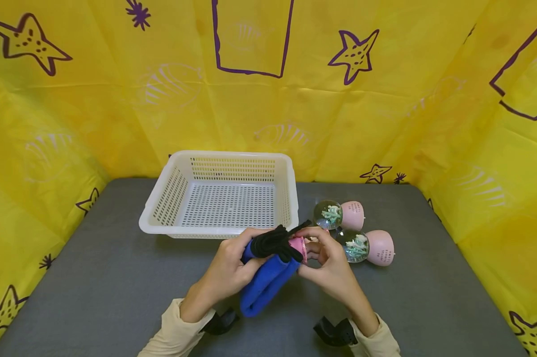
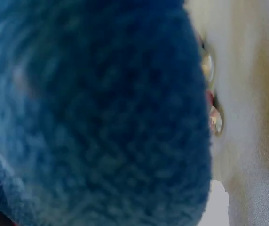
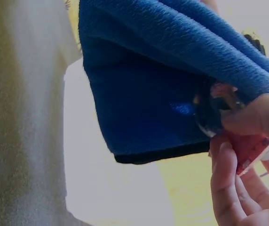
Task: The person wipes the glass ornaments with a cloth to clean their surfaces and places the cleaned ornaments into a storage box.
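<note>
Presently gripping a folded blue cloth (image 1: 268, 285) in the left hand (image 1: 229, 263), thumb and fingers curled round its upper end together with a black cord-like bundle (image 1: 270, 241). Holding a pink-based globe (image 1: 298, 246) in the right hand (image 1: 332, 267), pinched narrowly between thumb and fingers, right up against the cloth. In right wrist view: clear dome towards the blue fabric, pink base between the fingertips. In left wrist view: mostly blurred cloth, left fingers not to be made out. Noted past the right fingers, lying on their sides on the grey table (image 1: 116, 277): a nearer globe (image 1: 368, 247), just beside the hand and partly covered by it, and a farther globe (image 1: 341, 214), both with bases pointing away to the right. Noted beyond the left fingers: a white perforated basket (image 1: 219, 231), upright, near rim close behind the fingertips. Farther back, past basket and fingers alike: a yellow curtain (image 1: 250, 109), printed with purple starfish.
</note>
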### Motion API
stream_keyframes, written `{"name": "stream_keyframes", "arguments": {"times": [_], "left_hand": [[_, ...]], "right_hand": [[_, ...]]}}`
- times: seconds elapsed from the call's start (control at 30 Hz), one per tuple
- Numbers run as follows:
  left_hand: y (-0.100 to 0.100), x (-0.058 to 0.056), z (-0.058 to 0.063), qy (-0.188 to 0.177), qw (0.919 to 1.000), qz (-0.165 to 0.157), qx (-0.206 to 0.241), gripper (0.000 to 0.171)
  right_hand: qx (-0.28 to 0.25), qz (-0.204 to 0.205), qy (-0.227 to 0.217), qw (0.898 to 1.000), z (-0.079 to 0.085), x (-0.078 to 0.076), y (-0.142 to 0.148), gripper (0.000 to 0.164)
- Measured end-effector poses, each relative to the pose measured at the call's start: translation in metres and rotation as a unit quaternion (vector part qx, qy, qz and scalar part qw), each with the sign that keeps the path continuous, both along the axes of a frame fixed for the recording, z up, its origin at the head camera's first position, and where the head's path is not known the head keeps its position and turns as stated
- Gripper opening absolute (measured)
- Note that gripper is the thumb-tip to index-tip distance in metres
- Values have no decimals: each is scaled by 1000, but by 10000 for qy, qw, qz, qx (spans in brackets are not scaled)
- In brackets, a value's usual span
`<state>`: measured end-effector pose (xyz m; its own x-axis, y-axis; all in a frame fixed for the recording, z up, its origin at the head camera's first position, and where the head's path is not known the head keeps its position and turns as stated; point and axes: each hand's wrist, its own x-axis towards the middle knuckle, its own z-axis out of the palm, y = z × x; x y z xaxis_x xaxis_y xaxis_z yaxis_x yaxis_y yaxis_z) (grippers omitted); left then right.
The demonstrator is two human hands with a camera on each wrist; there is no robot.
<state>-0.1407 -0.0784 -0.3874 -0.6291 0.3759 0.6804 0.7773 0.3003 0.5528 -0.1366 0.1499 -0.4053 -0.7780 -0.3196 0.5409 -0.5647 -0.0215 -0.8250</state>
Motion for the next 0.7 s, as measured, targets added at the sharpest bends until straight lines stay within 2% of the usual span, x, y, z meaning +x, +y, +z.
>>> {"name": "stream_keyframes", "arguments": {"times": [0.07, 0.13, 0.27, 0.4, 0.53, 0.6, 0.7], "left_hand": [[-1, 0, 0, -30, 10000, 18, 14, 42], [-2, 0, 0, -208, 9998, -51, -12, 44], [-4, 0, 3, -682, 9966, -403, -209, 54], [-4, 0, 3, -1200, 9891, -757, -403, 62], [-6, 2, 3, -1714, 9793, -830, -689, 66], [-6, 2, 2, -1732, 9787, -801, -762, 63], [-6, 2, 1, -1438, 9846, -762, -631, 56]], "right_hand": [[-1, 126, -95, 9999, 0, 0, 2, 57], [-12, 227, -163, 9996, 0, 0, 3, 56], [-84, 367, -112, 9992, 1, 0, 5, 52], [-207, 503, 183, 9984, 2, 0, 6, 49], [-289, 655, 414, 9966, 2, 1, 5, 45], [-292, 703, 484, 9959, 2, 1, 5, 43], [-202, 642, 396, 9969, 4, 2, 3, 45]]}}
